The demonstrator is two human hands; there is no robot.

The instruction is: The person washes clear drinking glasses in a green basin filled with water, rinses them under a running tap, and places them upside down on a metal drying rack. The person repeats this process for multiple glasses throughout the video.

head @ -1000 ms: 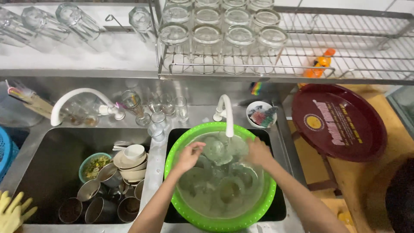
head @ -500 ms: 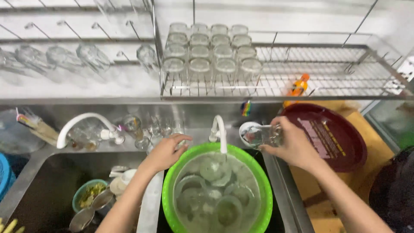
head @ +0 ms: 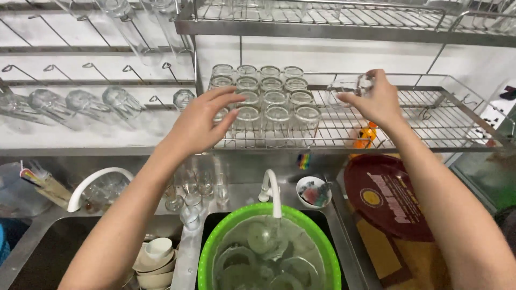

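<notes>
Both of your hands are raised to the wire rack [head: 430, 134] above the sinks. Your right hand [head: 376, 99] pinches a clear glass [head: 361, 86] between fingers and thumb, holding it over the rack's bare wires, just to the right of the block of upturned glasses [head: 269, 99] standing in rows. Your left hand [head: 201, 121] is spread, fingers loose, empty, its fingertips reaching the left edge of those rows. Below, a green basin [head: 215, 252] of water with more glassware sits under the white tap [head: 273, 190], and a round dark red tray [head: 389, 196] leans at the right.
</notes>
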